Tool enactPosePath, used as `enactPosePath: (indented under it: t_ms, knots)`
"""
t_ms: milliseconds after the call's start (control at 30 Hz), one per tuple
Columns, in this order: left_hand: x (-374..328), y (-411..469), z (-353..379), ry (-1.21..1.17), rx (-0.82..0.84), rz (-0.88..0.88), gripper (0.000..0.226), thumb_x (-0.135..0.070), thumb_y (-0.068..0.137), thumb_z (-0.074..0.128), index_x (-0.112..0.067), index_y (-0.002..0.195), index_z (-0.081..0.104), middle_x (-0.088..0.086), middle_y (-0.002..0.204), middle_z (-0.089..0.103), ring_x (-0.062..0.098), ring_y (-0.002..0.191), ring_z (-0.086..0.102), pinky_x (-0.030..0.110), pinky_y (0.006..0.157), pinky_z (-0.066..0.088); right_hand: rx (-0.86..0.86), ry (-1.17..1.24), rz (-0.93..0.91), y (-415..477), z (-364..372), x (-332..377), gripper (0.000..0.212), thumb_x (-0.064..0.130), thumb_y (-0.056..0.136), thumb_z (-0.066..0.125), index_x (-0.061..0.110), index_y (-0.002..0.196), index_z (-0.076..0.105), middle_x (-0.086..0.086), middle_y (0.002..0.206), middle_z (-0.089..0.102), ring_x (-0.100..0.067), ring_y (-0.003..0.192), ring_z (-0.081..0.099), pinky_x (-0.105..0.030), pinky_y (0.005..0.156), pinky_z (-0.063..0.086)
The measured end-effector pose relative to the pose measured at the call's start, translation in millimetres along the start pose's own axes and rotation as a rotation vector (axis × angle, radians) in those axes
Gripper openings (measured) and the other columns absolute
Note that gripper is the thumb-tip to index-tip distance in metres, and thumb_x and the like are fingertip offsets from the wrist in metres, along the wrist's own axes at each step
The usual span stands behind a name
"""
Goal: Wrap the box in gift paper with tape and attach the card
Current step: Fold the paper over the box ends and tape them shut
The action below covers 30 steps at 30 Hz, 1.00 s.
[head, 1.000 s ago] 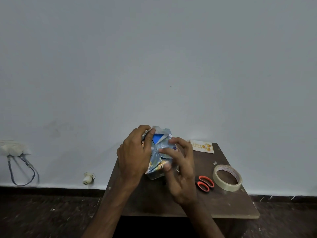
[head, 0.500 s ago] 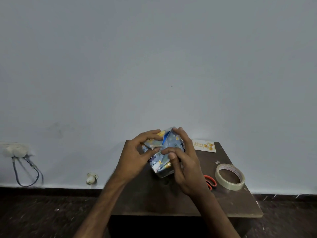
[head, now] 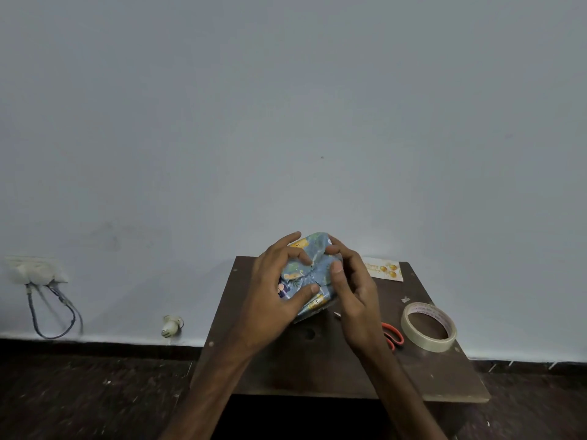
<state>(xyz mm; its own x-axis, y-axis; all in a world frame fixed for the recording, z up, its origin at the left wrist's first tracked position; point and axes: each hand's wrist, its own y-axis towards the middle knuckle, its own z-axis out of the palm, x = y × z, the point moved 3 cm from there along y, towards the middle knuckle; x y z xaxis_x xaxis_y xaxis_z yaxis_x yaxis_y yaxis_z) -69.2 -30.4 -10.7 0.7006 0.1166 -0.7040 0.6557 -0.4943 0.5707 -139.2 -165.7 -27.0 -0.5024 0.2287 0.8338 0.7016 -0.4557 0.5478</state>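
Wrapped box, judged light and rigid under slippery, crease-prone paper; left hand and right hand clamp curled fingers on opposite sides, pinning the folds.

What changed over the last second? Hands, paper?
The open flap that showed blue got folded shut on the wrapped box. The left hand shifted from the side to grip top and front; the right hand moved to the right side, thumb pressing the fold. The card, tape roll and scissors are unmoved.
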Motion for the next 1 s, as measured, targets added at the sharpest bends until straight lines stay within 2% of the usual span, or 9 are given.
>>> enactPosePath:
  t_ms: [133, 267, 467, 533, 667, 733, 800, 900, 1000]
  knots:
    - [-5.0, -0.4, 1.4, 0.029, 0.009, 0.016, 0.028, -0.026, 0.087, 0.071, -0.036, 0.113, 0.071, -0.023, 0.151, 0.041, 0.006, 0.134, 0.036, -0.001, 0.101, 0.022, -0.007, 0.137, 0.086, -0.9, 2.5, 7.2, 0.031, 0.028, 0.101, 0.047, 0.015, 0.128, 0.052, -0.007, 0.114, 0.070, -0.026, 0.104, 0.069, -0.040, 0.080, 0.057]
    - [-3.3, -1.5, 3.3, 0.031, -0.019, 0.004, 0.013, -0.037, 0.087, 0.075, -0.036, 0.100, 0.076, -0.021, 0.154, 0.037, 0.008, 0.138, 0.033, 0.000, 0.101, 0.023, -0.009, 0.160, 0.128, -0.9, 4.4, 8.6, 0.034, 0.027, 0.101, 0.046, 0.018, 0.134, 0.048, -0.012, 0.107, 0.071, -0.029, 0.101, 0.071, -0.040, 0.080, 0.059]
    - [1.3, -3.1, 3.4, 0.224, 0.048, 0.060, 0.049, -0.066, 0.061, 0.082, -0.044, 0.103, 0.070, -0.023, 0.160, 0.023, 0.014, 0.138, 0.029, 0.040, 0.104, 0.031, -0.078, 0.279, 0.275, 4.9, 5.4, 2.9, 0.042, 0.040, 0.096, 0.051, 0.015, 0.130, 0.050, -0.015, 0.117, 0.070, -0.036, 0.109, 0.067, -0.049, 0.088, 0.056]
    - [4.8, -4.0, 1.8, 0.300, 0.009, 0.106, 0.043, -0.063, 0.064, 0.081, -0.045, 0.101, 0.069, -0.021, 0.158, 0.028, 0.015, 0.135, 0.030, 0.045, 0.103, 0.030, -0.066, 0.295, 0.316, 7.0, 7.6, 1.1, 0.043, 0.042, 0.096, 0.052, 0.015, 0.129, 0.050, -0.015, 0.119, 0.069, -0.035, 0.111, 0.067, -0.049, 0.091, 0.054]
    - [5.5, -3.7, -3.0, 0.449, -0.116, 0.247, 0.031, -0.046, 0.066, 0.082, -0.042, 0.095, 0.072, -0.012, 0.153, 0.042, 0.026, 0.130, 0.041, 0.048, 0.102, 0.029, -0.085, 0.307, 0.329, 13.5, 6.6, 12.7, 0.028, 0.028, 0.096, 0.055, 0.007, 0.113, 0.057, -0.011, 0.109, 0.074, -0.027, 0.102, 0.070, -0.036, 0.079, 0.058]
    - [3.2, -2.7, -4.9, 0.478, -0.143, 0.253, 0.032, -0.044, 0.065, 0.081, -0.042, 0.096, 0.073, -0.010, 0.152, 0.044, 0.028, 0.128, 0.043, 0.046, 0.102, 0.027, -0.189, 0.096, 0.211, 17.4, -3.6, 23.4, 0.013, 0.023, 0.097, 0.062, 0.011, 0.101, 0.060, -0.003, 0.104, 0.076, -0.021, 0.102, 0.071, -0.036, 0.081, 0.058]
    - [4.2, -2.7, -5.3, 0.502, -0.135, 0.236, 0.035, -0.044, 0.065, 0.081, -0.043, 0.099, 0.073, -0.010, 0.152, 0.044, 0.028, 0.127, 0.043, 0.046, 0.103, 0.027, -0.263, -0.354, -0.066, 21.2, -16.1, 35.8, 0.004, 0.015, 0.093, 0.067, 0.014, 0.095, 0.064, 0.005, 0.100, 0.073, -0.013, 0.098, 0.067, -0.032, 0.083, 0.056]
    - [6.4, -3.2, -4.0, 0.502, -0.110, 0.219, 0.036, -0.045, 0.064, 0.079, -0.044, 0.100, 0.072, -0.010, 0.151, 0.045, 0.028, 0.125, 0.044, 0.046, 0.103, 0.029, -0.140, -0.925, -0.524, 22.7, -17.8, 40.6, 0.005, 0.004, 0.090, 0.068, 0.008, 0.093, 0.067, -0.004, 0.097, 0.063, -0.023, 0.090, 0.055, -0.032, 0.076, 0.047]
    - [2.8, -3.7, -0.8, 0.487, -0.076, 0.212, 0.032, -0.051, 0.069, 0.072, -0.043, 0.100, 0.072, -0.010, 0.151, 0.044, 0.028, 0.124, 0.043, 0.049, 0.103, 0.033, -0.035, -1.159, -0.750, 21.9, -13.4, 38.5, 0.008, 0.002, 0.088, 0.063, 0.005, 0.091, 0.069, -0.010, 0.092, 0.064, -0.028, 0.081, 0.053, -0.037, 0.068, 0.043]
